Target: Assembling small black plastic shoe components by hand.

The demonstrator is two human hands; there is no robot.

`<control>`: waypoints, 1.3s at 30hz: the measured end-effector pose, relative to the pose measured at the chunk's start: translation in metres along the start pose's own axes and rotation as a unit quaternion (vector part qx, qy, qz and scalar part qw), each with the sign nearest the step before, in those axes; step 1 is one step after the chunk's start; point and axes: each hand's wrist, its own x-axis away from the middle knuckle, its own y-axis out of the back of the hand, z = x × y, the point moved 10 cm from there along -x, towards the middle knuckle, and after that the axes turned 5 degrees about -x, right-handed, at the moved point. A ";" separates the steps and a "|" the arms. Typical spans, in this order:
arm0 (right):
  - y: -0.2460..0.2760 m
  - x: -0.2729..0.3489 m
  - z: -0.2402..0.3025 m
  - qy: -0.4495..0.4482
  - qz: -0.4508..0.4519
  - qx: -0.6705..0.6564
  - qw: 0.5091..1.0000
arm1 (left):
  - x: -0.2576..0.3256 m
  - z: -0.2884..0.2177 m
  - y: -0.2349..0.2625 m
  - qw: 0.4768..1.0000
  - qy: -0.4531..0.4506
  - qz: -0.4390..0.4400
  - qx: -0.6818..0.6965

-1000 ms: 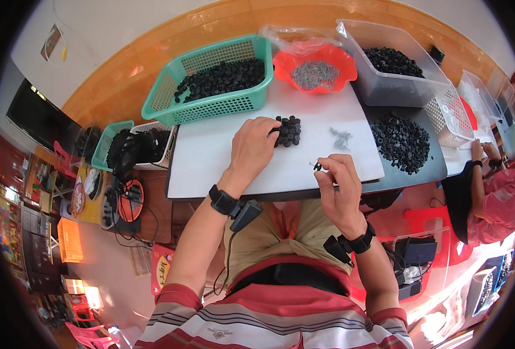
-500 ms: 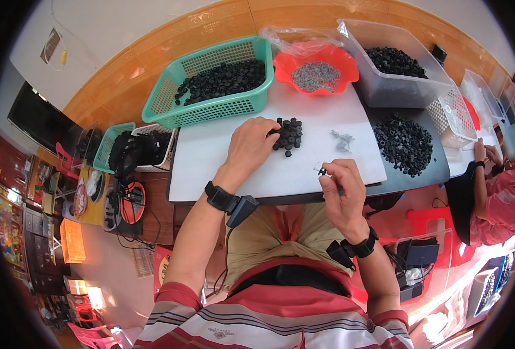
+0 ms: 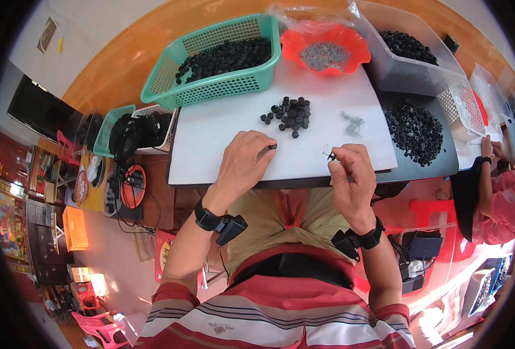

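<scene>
Between the thumb and fingers of my left hand (image 3: 241, 161) is a small black round cap (image 3: 272, 146), held just over the near part of the white board (image 3: 199, 145). My right hand (image 3: 353, 183) pinches a small black plastic piece (image 3: 331, 156) with a thin metal screw or pin sticking out of it, near the board's front right. Beyond my left hand lies a loose pile of black caps (image 3: 295, 114). A little heap of silvery screws or pins (image 3: 352, 124) rests on the board beyond my right hand.
At the back stand a green basket (image 3: 219, 85) of black caps, a red scalloped bowl (image 3: 359, 49) of metal pins and a clear bin (image 3: 408, 72) of black parts. More black parts (image 3: 414, 132) lie heaped at right. Another person (image 3: 501, 203) sits far right.
My left hand has drawn back from the pile toward me with a black cap. The pile is more spread out on its left. My right hand still holds its piece.
</scene>
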 end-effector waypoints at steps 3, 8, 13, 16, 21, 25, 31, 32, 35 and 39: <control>-0.003 0.002 -0.002 0.004 0.003 -0.008 1.000 | 0.002 0.001 0.003 1.000 0.004 0.004 -0.007; -0.005 0.003 0.000 0.002 0.008 -0.006 1.000 | -0.001 0.002 0.000 0.999 0.001 0.031 0.016; -0.004 0.004 0.001 0.000 0.003 -0.005 1.000 | -0.001 0.007 -0.001 0.990 0.050 0.040 0.125; -0.004 0.006 -0.001 -0.006 0.001 -0.008 1.000 | 0.002 0.013 -0.008 0.964 0.090 0.051 0.243; -0.007 0.005 -0.001 -0.003 0.006 -0.017 1.000 | 0.007 0.024 -0.022 0.919 0.146 0.077 0.357; -0.008 0.004 0.000 0.007 0.001 -0.030 1.000 | 0.008 0.029 -0.020 0.907 0.155 0.055 0.388; -0.011 0.003 0.000 0.008 0.005 -0.030 0.999 | 0.010 0.035 -0.010 0.903 0.156 0.031 0.400; -0.011 0.003 0.001 0.009 0.004 -0.031 0.999 | 0.012 0.037 -0.013 0.889 0.170 0.038 0.424; -0.013 0.003 0.001 0.010 0.007 -0.031 0.999 | 0.019 0.040 -0.022 0.849 0.202 0.058 0.484; -0.016 0.002 0.004 0.009 0.011 -0.030 0.999 | 0.024 0.039 -0.024 0.825 0.220 0.053 0.517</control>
